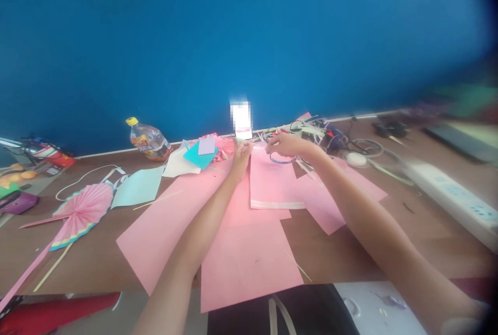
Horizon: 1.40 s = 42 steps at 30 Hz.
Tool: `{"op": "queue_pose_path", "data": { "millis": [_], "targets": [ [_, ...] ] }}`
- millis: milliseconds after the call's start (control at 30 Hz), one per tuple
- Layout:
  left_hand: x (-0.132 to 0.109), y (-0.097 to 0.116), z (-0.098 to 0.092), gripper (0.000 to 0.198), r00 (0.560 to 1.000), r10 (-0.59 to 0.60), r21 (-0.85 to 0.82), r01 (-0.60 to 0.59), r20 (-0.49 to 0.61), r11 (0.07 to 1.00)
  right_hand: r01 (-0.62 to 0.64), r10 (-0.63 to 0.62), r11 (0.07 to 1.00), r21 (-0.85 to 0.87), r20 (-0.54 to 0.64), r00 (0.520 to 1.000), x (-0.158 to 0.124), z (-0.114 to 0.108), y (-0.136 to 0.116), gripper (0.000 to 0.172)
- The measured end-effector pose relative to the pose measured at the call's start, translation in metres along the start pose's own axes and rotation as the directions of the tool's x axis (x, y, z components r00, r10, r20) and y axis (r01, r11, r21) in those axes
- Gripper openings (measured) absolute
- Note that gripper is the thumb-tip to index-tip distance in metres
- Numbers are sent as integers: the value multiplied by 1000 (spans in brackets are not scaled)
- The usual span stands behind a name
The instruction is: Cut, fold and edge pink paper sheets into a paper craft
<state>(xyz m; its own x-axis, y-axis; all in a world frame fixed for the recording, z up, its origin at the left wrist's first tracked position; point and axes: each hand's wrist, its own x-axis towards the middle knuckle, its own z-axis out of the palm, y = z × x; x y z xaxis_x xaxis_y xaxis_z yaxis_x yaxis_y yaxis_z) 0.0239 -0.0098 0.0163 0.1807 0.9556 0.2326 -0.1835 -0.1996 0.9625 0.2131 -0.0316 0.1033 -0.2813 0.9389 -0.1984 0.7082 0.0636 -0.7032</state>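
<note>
My left hand [243, 153] is closed in a pinch at the far left corner of a pink paper sheet [272, 182]. A white strip [277, 205] runs along that sheet's near edge. My right hand [286, 144] is curled over the sheet's far side, its fingers closed around a thin blue-rimmed ring [280, 159] that looks like a roll of tape. Other pink sheets [249, 262] lie under and around this one, one hanging over the front edge of the table. The fingertips are small and partly blurred.
A pleated pink paper fan [83, 213] lies at left, near pale green paper [138, 187]. Beyond are a drink bottle [150, 140], teal paper [200, 154] and a lit phone [241, 120] against the blue wall. Paper scraps [311, 130] and a white power strip [453, 197] occupy the right.
</note>
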Motion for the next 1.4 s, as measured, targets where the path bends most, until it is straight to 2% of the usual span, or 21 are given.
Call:
{"op": "queue_pose_path", "data": {
  "millis": [200, 433, 567, 733, 933, 1200, 1400],
  "targets": [
    [1, -5, -2, 39, 994, 25, -47, -20, 106, 999, 9, -5, 998, 60, -62, 998, 0, -7, 5, 23],
    [1, -10, -4, 62, 991, -22, -104, 35, 131, 994, 41, -43, 994, 105, 15, 999, -1, -8, 11, 21],
    [2, -12, -5, 55, 990, -33, -118, 49, 136, 992, 73, -78, 989, 132, 30, 997, -3, -8, 10, 24],
    [4, -17, -7, 45, 987, -59, -122, 78, 152, 990, 172, -177, 974, 146, 27, 984, -10, -7, 2, 32],
    [8, -23, -7, 38, 992, -80, -81, 89, 99, 993, 45, -48, 992, 117, 24, 999, 3, 3, 12, 26],
    [9, -26, -9, 32, 992, -60, -96, 71, 113, 993, 4, -4, 1000, 3, -9, 1000, 8, 2, 15, 24],
    [9, -26, -10, 36, 990, -75, -77, 85, 120, 993, 8, -9, 998, -64, -20, 1000, 7, 2, 13, 23]
  ]
}}
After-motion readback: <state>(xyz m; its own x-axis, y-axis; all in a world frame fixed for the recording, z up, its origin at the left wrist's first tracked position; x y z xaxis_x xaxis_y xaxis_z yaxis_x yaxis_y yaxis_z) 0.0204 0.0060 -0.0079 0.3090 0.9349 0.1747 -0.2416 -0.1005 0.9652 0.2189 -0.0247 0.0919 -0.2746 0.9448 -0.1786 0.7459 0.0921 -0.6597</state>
